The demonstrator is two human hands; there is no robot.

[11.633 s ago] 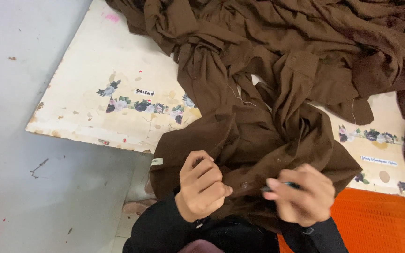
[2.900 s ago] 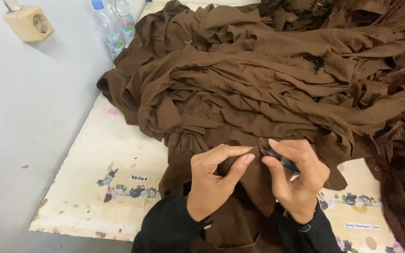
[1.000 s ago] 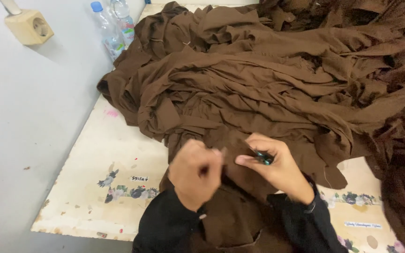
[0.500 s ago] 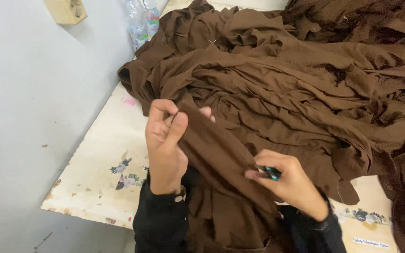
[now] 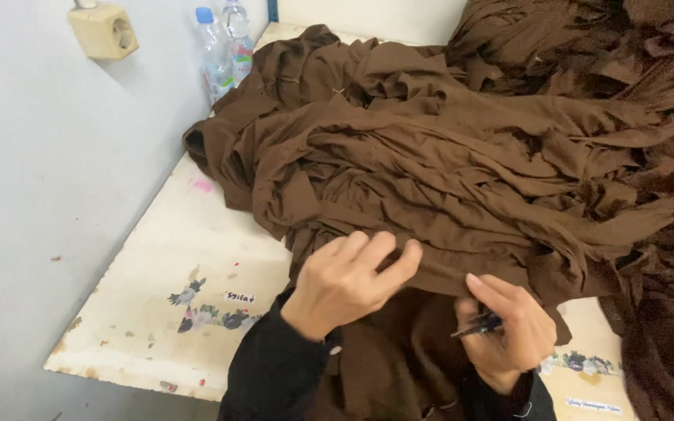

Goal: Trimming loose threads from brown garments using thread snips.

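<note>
Both your hands work at the near edge of the brown fabric pile (image 5: pixel 462 171), which covers most of the worn white table (image 5: pixel 189 257). Your left hand (image 5: pixel 349 282) pinches a fold of the cloth between curled fingers. Your right hand (image 5: pixel 509 331) is closed around small dark snips (image 5: pixel 479 325), just under the fabric's edge. Two plastic bottles (image 5: pixel 224 47) stand by the wall, near a socket (image 5: pixel 103 30).

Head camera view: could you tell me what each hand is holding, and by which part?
The right hand grips a small dark tool around its middle. The left hand rests on a fold of the brown fabric; whether it pinches it cannot be told.
</note>
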